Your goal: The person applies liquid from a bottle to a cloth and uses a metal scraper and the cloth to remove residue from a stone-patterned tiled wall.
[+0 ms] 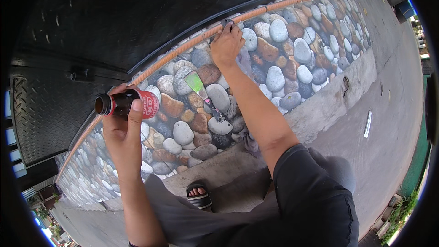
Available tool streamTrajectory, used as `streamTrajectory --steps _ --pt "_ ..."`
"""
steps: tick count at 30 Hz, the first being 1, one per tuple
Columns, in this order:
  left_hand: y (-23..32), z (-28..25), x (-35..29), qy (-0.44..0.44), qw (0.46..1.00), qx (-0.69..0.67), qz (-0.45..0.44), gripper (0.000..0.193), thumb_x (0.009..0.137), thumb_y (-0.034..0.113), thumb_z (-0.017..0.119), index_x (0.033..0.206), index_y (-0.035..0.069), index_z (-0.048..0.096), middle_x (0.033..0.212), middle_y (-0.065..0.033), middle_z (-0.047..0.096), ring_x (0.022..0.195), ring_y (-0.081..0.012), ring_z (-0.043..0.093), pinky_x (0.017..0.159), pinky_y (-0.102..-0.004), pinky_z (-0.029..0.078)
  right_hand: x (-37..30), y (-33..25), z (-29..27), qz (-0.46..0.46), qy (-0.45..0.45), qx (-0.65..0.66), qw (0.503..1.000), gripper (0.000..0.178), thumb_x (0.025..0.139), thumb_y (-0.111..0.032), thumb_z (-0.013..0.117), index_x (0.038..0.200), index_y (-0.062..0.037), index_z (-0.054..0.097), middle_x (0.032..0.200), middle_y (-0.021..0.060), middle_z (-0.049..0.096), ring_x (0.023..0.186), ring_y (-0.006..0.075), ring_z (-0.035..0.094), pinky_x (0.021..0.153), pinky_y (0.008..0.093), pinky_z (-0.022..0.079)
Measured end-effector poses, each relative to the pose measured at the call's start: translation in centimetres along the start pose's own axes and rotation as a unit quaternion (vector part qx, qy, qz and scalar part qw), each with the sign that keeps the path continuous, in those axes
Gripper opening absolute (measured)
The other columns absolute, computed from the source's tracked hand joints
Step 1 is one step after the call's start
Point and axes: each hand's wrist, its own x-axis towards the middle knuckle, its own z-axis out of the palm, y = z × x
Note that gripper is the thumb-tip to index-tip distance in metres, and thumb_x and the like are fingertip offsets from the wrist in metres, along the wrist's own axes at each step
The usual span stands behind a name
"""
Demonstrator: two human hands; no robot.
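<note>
My left hand (123,126) is wrapped round a dark brown bottle (120,105) with a red and white label. It is uncapped and lies tilted almost level, its mouth toward the left. My right hand (227,43) reaches up to the orange-brown edging strip (265,11), fingers pinched on something small and dark that I cannot make out. Between my arms a putty knife (203,93) rests on the pebble-patterned sheet (183,132). Its blade is smeared green and its dark handle is stained. Greyish crumpled material (244,61) shows beside my right wrist.
A black metal gate (82,23) rises along the strip's far side. Bare concrete (338,96) borders the sheet's near edge, with a thin white strip (368,123) on the ground at right. My sandalled foot (199,195) is below.
</note>
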Motion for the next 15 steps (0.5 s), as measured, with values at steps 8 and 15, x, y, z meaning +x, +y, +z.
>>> streamTrajectory --steps 8,15 --pt "-0.4 2.2 0.8 -0.049 0.998 -0.029 -0.003 0.041 0.096 0.019 0.07 0.132 0.005 0.054 0.119 -0.01 0.064 0.11 -0.0168 0.06 0.096 -0.0312 0.047 0.3 0.5 -1.4 -0.018 -0.043 -0.107 0.993 0.05 0.095 -0.024 0.052 0.132 0.0093 0.056 0.12 0.0165 0.056 0.112 0.0326 0.049 0.095 0.0479 0.036" --pt "-0.6 1.3 0.7 -0.055 0.997 -0.054 -0.007 0.039 0.097 0.017 0.069 0.131 0.004 0.054 0.119 -0.009 0.063 0.108 -0.0155 0.06 0.095 -0.0309 0.048 0.7 1.1 -0.7 0.029 -0.047 -0.086 0.995 0.054 0.09 -0.023 0.055 0.133 0.0083 0.056 0.116 0.0168 0.058 0.104 0.0333 0.054 0.087 0.0496 0.039"
